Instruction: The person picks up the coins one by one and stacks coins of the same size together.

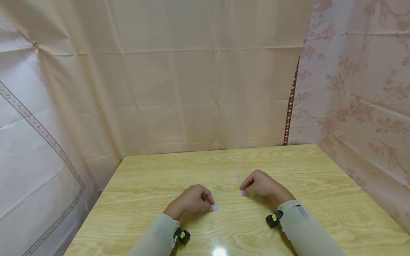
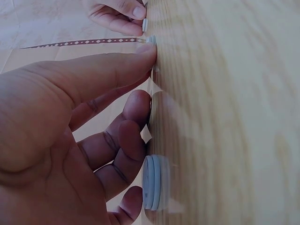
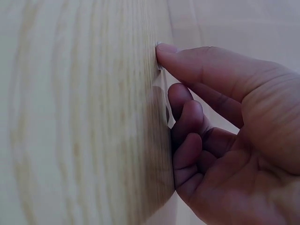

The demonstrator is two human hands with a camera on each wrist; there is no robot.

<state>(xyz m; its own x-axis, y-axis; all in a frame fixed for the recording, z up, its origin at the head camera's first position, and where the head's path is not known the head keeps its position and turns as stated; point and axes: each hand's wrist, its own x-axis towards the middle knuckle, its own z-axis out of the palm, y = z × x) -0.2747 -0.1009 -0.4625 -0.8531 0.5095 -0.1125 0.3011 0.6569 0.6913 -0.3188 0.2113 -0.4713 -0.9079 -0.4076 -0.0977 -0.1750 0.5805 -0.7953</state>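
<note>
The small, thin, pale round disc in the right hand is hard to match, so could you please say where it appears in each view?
Head: the pale disc is right of centre, lower half, in the right hand.
Left wrist: the pale disc is near the top edge, about midway across.
Right wrist: the pale disc is at upper middle, mostly hidden by the hand.
Shared landmark: the yellowish wood-grain table.

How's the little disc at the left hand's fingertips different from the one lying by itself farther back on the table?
The near disc is pinched at the left hand's fingertips; the far disc has no hand touching it. The near disc is partly covered by the fingers, while the far disc is uncovered. The near disc also looks bigger in the head view than the far disc. Both are pale and small.
</note>
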